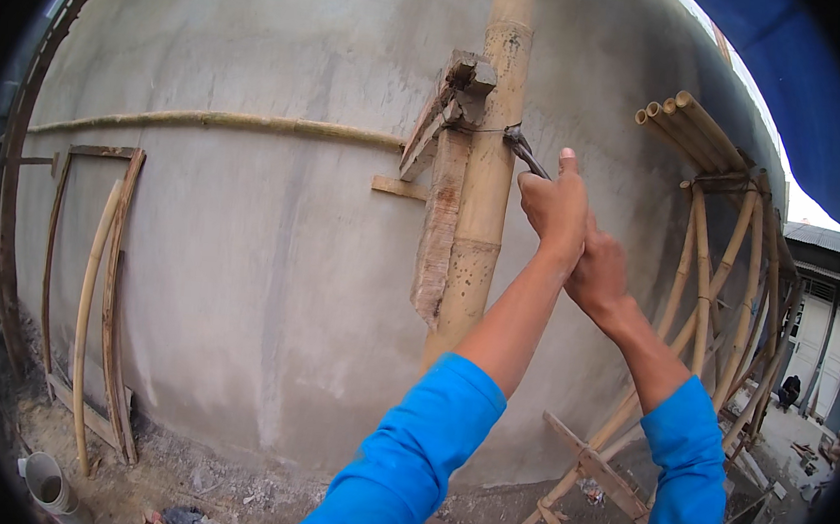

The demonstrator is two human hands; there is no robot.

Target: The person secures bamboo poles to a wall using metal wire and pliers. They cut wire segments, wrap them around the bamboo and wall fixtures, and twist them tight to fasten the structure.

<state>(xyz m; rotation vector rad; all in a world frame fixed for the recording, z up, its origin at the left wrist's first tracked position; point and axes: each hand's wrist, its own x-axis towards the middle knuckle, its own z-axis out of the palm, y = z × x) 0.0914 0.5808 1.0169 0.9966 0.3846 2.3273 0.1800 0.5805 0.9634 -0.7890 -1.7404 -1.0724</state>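
Note:
My left hand (553,205) is closed round the handles of dark metal pincers (528,153), its thumb pointing up. Just below and to the right, my right hand (599,270) is closed against the left wrist area; whether it also grips a handle is hidden. The pincers' jaws meet a thin wire (483,129) at the right side of an upright bamboo pole (479,208). That wire runs across the pole to a rough wooden post (440,224) standing against its left side. Short timber pieces (432,131) jut out at the post's top.
Behind stands a grey plastered wall (215,267) with a horizontal bamboo pole (245,123) along it. Bamboo scaffolding (723,244) rises at the right. Wooden frame pieces (115,309) lean at the left, near a bucket (46,481) on the rubble-strewn ground. A blue tarp (794,74) hangs upper right.

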